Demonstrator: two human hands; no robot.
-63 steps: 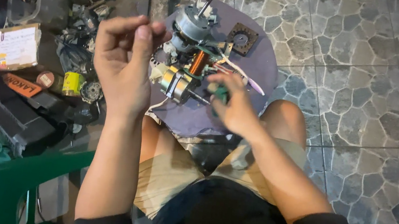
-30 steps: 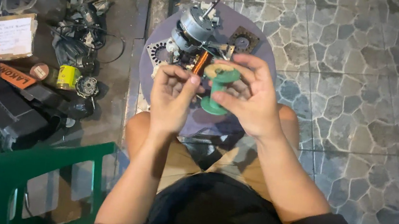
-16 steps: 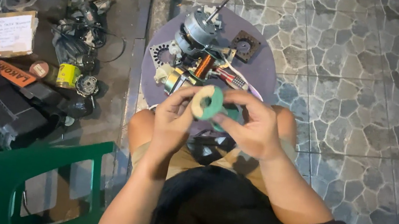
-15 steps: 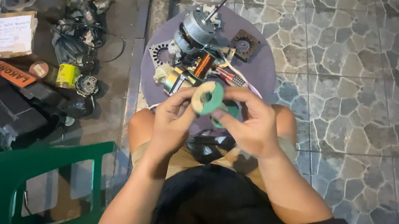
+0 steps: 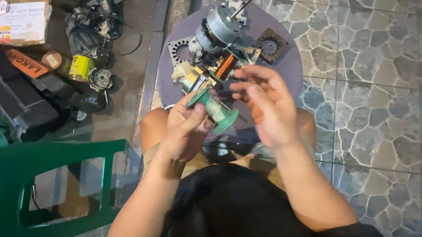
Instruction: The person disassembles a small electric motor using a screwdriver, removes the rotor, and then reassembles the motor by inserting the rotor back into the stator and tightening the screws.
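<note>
My left hand [image 5: 183,130] grips a green plastic spool [image 5: 214,111] over my knees, the spool lying on its side with one flange toward me. My right hand [image 5: 268,105] hovers just right of the spool, fingers curled and apart, with nothing clearly in it; a very thin wire between the fingers cannot be made out. Beyond both hands, a round purple board [image 5: 289,63] carries a grey electric motor with a shaft [image 5: 225,21], a copper-wound coil [image 5: 225,66], a square metal stator plate [image 5: 270,45] and a round toothed plate [image 5: 178,50].
A green plastic chair [image 5: 45,183] stands at lower left. On the floor at left lie a black long case [image 5: 5,91], a cardboard box [image 5: 20,20], a yellow tape roll [image 5: 81,68] and tangled motor parts [image 5: 96,16]. Stone-patterned tiles [image 5: 387,103] cover the right side.
The spool was held face-on by both hands; now only my left hand grips it, turned sideways. My right hand has let go and lifted to the right.
</note>
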